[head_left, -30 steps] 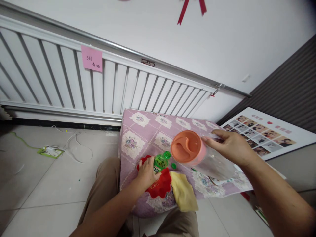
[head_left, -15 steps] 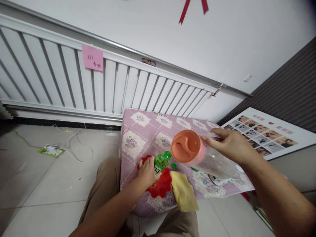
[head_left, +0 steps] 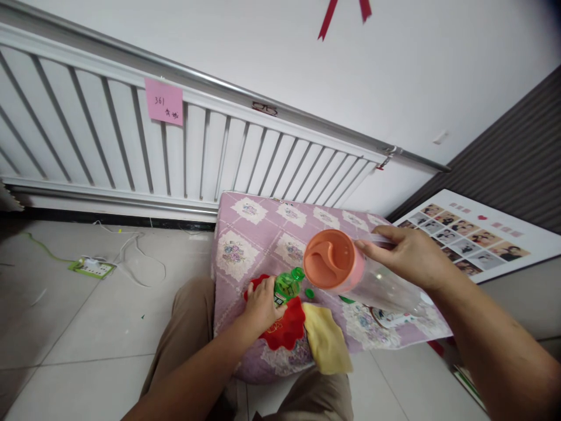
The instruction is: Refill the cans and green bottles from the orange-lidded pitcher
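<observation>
My right hand (head_left: 407, 257) is closed on the handle of a clear pitcher (head_left: 381, 289) with an orange lid (head_left: 329, 258). The pitcher is tilted, its lid end toward the neck of a green plastic bottle (head_left: 288, 285). My left hand (head_left: 263, 306) wraps round that bottle, which leans over a red scalloped dish (head_left: 287, 327). The bottle's mouth is uncapped and sits just left of the pitcher's lid. A small green cap (head_left: 310, 293) lies on the cloth near the bottle. Beside the dish is a folded yellow cloth (head_left: 326, 339).
A purple floral cloth (head_left: 249, 234) covers the low table against a white radiator (head_left: 245, 158). Behind the pitcher lies a white item (head_left: 388, 317). A framed photo board (head_left: 495, 234) leans at the right. A power strip (head_left: 92, 267) with cables is on the floor.
Almost nothing differs. The pitcher's lid end has shifted very slightly, and both hands keep their grips in nearly the same places.
</observation>
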Available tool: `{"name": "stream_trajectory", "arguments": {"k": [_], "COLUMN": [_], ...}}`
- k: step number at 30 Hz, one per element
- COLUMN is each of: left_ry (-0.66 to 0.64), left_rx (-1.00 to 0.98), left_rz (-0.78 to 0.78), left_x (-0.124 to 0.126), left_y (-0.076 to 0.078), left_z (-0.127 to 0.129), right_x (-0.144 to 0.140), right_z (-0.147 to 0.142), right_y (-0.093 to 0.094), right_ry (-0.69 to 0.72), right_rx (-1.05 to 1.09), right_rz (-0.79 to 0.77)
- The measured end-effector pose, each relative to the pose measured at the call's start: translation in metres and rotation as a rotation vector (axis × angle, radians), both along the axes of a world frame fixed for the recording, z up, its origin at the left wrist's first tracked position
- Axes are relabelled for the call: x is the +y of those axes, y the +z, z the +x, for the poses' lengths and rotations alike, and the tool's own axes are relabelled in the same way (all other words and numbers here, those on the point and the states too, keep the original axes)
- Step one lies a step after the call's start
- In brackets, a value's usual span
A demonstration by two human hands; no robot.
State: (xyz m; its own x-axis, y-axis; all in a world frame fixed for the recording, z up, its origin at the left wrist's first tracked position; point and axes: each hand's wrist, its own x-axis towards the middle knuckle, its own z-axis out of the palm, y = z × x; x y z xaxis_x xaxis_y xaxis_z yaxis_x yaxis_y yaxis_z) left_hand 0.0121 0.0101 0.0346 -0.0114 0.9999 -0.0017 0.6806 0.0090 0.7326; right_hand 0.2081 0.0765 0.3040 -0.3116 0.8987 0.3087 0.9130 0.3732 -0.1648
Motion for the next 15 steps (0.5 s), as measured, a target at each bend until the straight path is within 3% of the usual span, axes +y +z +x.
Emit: {"name": "stream_trajectory", "arguments": {"k": [3,15], "left_ry": [0.007,0.007], "left_rx": [0.004,0.015], "left_rz": [0.014,0.017], "left_x": [0.0003,-0.0006], "left_y": [-0.0013,-0.0002], "left_z": [0.0005,0.0005], "right_x": [-0.0010,-0.0009], "right_z": [-0.0019,-0.0032], "right_y": [0.0013,0.0032], "right_ry": [-0.025,-0.027], "right_rx": [-0.002,-0.010], "right_rz": [-0.078,-0.066]}}
